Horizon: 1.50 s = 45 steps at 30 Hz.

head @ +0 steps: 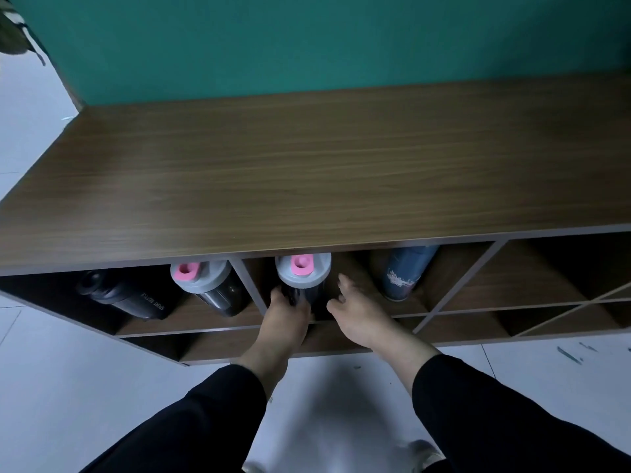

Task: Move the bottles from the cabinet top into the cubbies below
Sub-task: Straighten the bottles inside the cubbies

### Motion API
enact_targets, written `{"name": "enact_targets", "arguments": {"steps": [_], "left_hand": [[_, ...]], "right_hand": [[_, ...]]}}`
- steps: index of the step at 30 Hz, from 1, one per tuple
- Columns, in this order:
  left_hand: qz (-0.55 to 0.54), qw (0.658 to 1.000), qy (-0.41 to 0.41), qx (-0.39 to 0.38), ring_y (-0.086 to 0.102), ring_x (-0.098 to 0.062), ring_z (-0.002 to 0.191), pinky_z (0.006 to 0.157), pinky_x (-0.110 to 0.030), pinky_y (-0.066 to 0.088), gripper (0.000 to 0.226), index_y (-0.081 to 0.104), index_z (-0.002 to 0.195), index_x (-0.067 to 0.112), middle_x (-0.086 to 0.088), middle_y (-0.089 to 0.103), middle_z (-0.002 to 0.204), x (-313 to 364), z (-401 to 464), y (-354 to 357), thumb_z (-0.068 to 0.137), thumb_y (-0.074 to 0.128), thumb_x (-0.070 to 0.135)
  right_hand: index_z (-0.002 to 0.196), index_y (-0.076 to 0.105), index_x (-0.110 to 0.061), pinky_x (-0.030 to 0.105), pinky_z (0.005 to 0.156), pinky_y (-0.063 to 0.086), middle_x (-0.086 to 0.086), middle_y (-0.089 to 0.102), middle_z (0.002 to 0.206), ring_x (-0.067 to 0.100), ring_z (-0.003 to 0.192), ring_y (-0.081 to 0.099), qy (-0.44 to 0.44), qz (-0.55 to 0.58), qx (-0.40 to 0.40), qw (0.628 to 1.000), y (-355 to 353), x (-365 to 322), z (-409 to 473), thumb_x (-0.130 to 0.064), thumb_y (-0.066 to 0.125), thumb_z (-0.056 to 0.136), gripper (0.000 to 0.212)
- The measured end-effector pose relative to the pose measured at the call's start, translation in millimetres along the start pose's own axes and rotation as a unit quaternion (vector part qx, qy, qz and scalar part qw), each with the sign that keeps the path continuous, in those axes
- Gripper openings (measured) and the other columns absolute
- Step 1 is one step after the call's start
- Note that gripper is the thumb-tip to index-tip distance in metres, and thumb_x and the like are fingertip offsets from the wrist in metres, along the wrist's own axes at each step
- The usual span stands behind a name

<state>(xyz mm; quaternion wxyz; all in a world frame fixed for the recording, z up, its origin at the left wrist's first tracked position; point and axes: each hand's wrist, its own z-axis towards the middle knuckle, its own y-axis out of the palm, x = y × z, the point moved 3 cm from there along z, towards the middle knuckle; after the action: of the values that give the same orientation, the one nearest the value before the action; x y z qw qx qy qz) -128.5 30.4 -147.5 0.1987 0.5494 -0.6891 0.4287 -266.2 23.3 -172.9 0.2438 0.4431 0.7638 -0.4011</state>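
The shaker bottle (303,278) with the grey lid and pink cap stands upright in the middle cubby (358,268) of the cabinet's upper row, hard by that cubby's left wall, and my left hand (288,315) is wrapped around its dark body low down, fingers curled against it. My right hand (355,312) is just beside the bottle on its right, fingers spread and loose, gripping nothing; whether a fingertip brushes the bottle I cannot tell, as that hand is blurred. Further right in the same cubby a blue bottle (406,271) with a pale pattern stands near the right wall. In the cubby to the left, a second shaker bottle (208,285) with the same grey lid and pink cap sits against the dividing wall, and a black sport bottle (126,295) lies tilted beside it. The wooden cabinet top (307,165) above runs back to a green wall (307,46). My black sleeves (495,414) reach in over a pale tiled floor (68,387).
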Motion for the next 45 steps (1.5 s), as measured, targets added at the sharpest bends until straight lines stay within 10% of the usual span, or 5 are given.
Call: {"name": "enact_targets", "arguments": {"steps": [5, 11, 17, 30, 45], "left_hand": [[0.039, 0.995, -0.022, -0.089, 0.048, -0.027, 0.066, 0.071, -0.040, 0.039, 0.012, 0.056, 0.091, 0.010, -0.010, 0.051, 0.071, -5.5, -2.1, 5.8, 0.086, 0.053, 0.020], [0.066, 0.995, -0.023, -0.073, 0.054, -0.029, 0.077, 0.073, -0.039, 0.048, 0.011, 0.059, 0.091, 0.005, -0.011, 0.057, 0.077, -10.1, -3.5, 3.7, 0.091, 0.053, 0.013], [0.071, 0.995, -0.019, -0.063, 0.056, -0.031, 0.086, 0.091, -0.046, 0.056, 0.027, 0.051, 0.111, 0.001, -0.011, 0.058, 0.090, -10.8, 3.5, 3.3, 0.093, 0.054, 0.021], [0.083, 0.993, -0.035, -0.072, 0.064, -0.037, 0.097, 0.094, -0.055, 0.056, 0.027, 0.054, 0.109, 0.004, -0.016, 0.064, 0.097, -14.8, 12.1, 6.2, 0.088, 0.057, 0.019], [0.082, 0.995, -0.023, -0.057, 0.065, -0.040, 0.100, 0.092, -0.055, 0.055, 0.028, 0.051, 0.116, 0.004, -0.019, 0.066, 0.097, -10.8, 15.2, 7.2, 0.091, 0.055, 0.016]], "right_hand": [[0.132, 0.059, -0.008, 0.024, 0.089, 0.042, 0.007, 0.066, 0.121, 0.025, 0.119, 0.062, 0.061, 0.067, 0.133, 0.987, -28.8, 36.6, -9.8, -0.023, 0.059, 0.098, 0.038], [0.123, 0.045, -0.011, 0.033, 0.077, 0.041, 0.013, 0.062, 0.122, 0.027, 0.092, 0.058, 0.123, 0.202, 0.297, 0.925, -67.4, 67.7, -2.3, -0.028, 0.070, 0.090, 0.044], [0.147, 0.030, -0.019, 0.032, 0.086, 0.042, 0.004, 0.058, 0.129, 0.023, 0.108, 0.060, 0.048, 0.174, 0.284, 0.942, -68.6, 73.9, 13.0, -0.015, 0.076, 0.083, 0.079], [0.142, 0.040, -0.022, 0.041, 0.101, 0.051, -0.001, 0.060, 0.123, 0.018, 0.112, 0.061, -0.011, 0.117, 0.325, 0.938, -67.9, 86.7, 28.8, -0.025, 0.087, 0.073, 0.084], [0.123, 0.048, -0.028, 0.031, 0.087, 0.049, -0.003, 0.069, 0.109, 0.015, 0.101, 0.066, -0.027, 0.120, 0.283, 0.951, -64.5, 95.0, 40.3, -0.020, 0.080, 0.081, 0.053]]}}
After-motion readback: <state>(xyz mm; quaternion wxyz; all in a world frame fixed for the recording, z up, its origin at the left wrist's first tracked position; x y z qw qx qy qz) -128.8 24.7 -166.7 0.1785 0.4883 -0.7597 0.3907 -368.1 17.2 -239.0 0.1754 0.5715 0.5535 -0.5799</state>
